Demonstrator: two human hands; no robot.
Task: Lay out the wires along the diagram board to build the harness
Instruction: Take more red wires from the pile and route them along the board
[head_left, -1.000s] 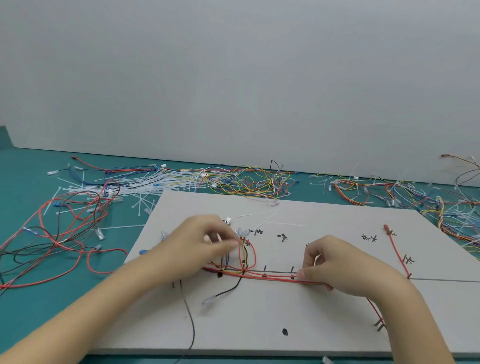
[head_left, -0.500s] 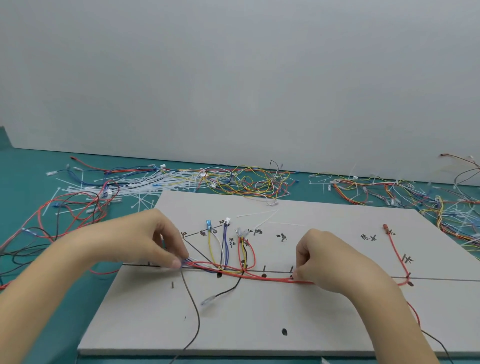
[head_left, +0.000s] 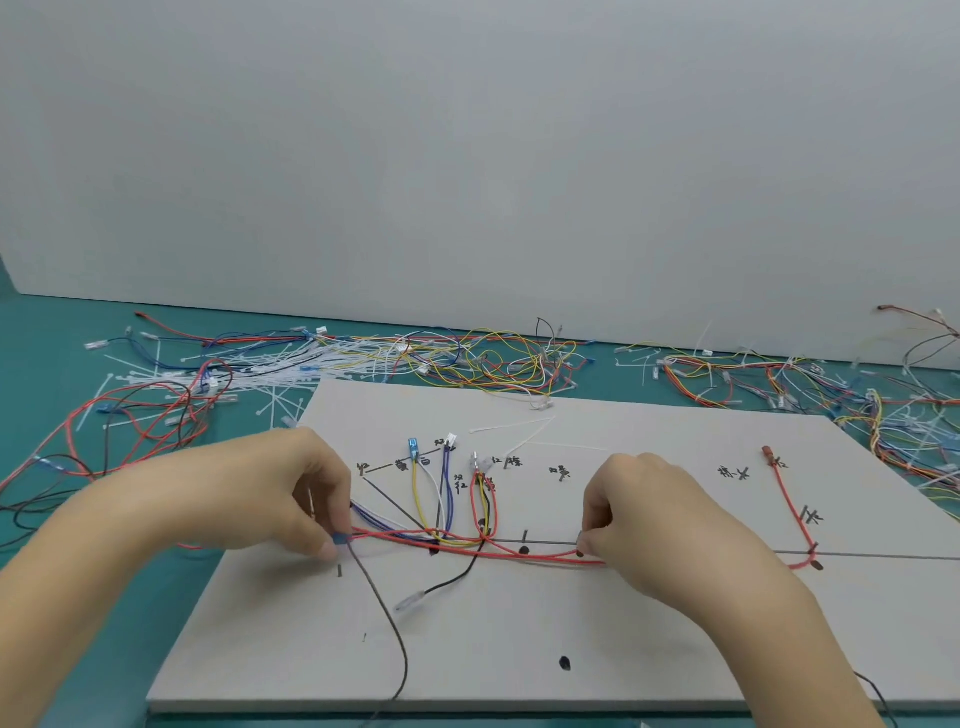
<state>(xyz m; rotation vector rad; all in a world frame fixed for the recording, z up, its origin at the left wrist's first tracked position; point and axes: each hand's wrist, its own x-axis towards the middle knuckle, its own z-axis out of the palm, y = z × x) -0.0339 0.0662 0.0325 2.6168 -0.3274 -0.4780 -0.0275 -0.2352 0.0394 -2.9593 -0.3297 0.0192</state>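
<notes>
Two hands on the diagram board (head_left: 519, 649) | my left grip (head_left: 291, 499) pinches the wire bundle (head_left: 467, 548) | my right grip (head_left: 649, 514) pinches its red wires rightward.

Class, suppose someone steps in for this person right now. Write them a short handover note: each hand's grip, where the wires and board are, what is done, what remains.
Left hand: pinch grip on the bundle's left end, by a blue terminal.
Right hand: fingertips pinching the red wires against the diagram board on the main line.
Done: red wires run along the main line; yellow, white and blue branches go up to their labels; one red branch lies far right.
Left: the brown wire and the black wire trail loose; more wires wait in the pile behind the board.
</notes>
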